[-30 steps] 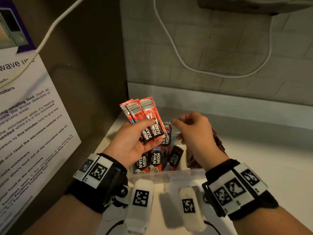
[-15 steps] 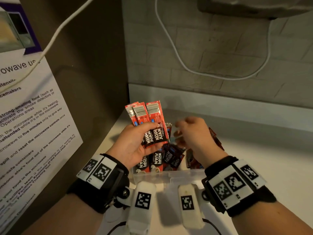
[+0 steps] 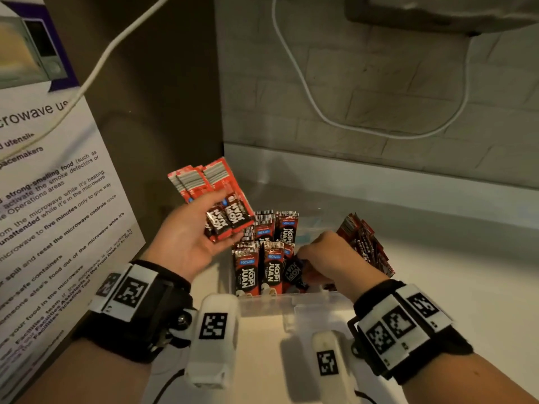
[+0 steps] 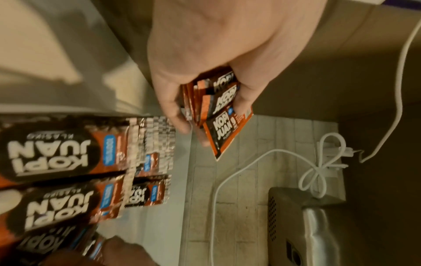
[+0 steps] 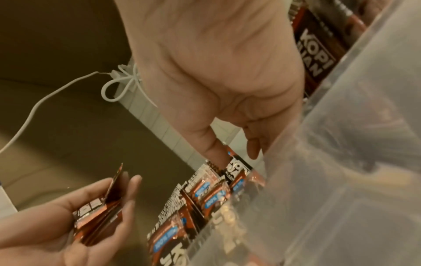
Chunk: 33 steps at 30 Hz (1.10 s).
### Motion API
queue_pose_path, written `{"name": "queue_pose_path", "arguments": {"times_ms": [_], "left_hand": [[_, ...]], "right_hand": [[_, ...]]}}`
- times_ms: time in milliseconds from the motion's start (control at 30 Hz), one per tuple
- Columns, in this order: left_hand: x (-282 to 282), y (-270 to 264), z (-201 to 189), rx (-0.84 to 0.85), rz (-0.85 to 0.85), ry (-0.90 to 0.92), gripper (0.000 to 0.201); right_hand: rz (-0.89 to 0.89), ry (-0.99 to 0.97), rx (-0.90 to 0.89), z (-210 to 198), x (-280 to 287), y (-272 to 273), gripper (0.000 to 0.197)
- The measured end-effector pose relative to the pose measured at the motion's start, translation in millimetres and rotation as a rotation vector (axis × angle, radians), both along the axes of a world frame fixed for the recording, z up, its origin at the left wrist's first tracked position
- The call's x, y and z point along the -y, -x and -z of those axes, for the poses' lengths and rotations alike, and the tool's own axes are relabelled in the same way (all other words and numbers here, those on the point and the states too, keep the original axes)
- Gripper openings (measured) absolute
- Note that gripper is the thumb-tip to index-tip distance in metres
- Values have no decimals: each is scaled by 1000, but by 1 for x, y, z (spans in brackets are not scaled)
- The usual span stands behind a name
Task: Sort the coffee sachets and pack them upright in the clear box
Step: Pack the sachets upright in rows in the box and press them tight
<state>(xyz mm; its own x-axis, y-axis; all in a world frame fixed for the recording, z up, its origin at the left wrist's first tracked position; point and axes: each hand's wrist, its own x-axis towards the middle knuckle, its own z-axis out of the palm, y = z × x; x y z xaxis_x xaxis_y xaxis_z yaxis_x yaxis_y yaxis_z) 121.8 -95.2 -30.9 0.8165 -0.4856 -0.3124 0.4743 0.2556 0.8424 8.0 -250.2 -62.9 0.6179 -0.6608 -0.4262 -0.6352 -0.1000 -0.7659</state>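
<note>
My left hand (image 3: 189,237) holds a fanned bundle of red and black coffee sachets (image 3: 217,196) above the left edge of the clear box (image 3: 306,301), thumb pressed across them; the left wrist view shows the same bundle (image 4: 218,108) pinched between thumb and fingers. Several sachets (image 3: 259,266) stand upright in rows inside the box. My right hand (image 3: 329,258) reaches down into the box, thumb and forefinger pinching the top of one sachet (image 5: 237,167) in the middle. More sachets (image 3: 364,243) lean at the box's right side.
The box sits on a pale counter (image 3: 452,272) in a corner. A brown panel with a printed microwave notice (image 3: 52,205) stands on the left. A tiled wall (image 3: 379,97) with a hanging white cable (image 3: 306,91) and a wall-mounted metal appliance (image 4: 318,225) is behind.
My right hand has dropped from beside the held bundle down into the box and pinched a sachet. My left hand with its bundle has shifted slightly left and tilted.
</note>
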Motion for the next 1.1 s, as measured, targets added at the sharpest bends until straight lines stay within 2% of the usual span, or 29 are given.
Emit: {"name": "queue_pose_path", "arguments": {"times_ms": [100, 233, 400, 533, 733, 867, 1100], "left_hand": [[-7, -7, -1, 27, -117, 3, 4], [-11, -7, 1, 13, -190, -6, 6], [-11, -2, 8, -44, -127, -16, 11], [-6, 2, 12, -72, -88, -39, 13], [-4, 4, 13, -109, -74, -39, 13], [-3, 3, 14, -119, -71, -44, 11], [-4, 1, 15, -128, -69, -61, 9]], "right_hand": [[-21, -96, 62, 5, -6, -1, 22], [-97, -75, 9, 9, -12, -9, 11], [-106, -86, -4, 12, -17, -14, 16], [-80, -91, 47, 13, -17, -17, 23], [-96, -103, 123, 13, -20, -17, 24], [-136, -64, 168, 14, -23, -22, 18], [-21, 58, 256, 19, -24, -27, 30]]}}
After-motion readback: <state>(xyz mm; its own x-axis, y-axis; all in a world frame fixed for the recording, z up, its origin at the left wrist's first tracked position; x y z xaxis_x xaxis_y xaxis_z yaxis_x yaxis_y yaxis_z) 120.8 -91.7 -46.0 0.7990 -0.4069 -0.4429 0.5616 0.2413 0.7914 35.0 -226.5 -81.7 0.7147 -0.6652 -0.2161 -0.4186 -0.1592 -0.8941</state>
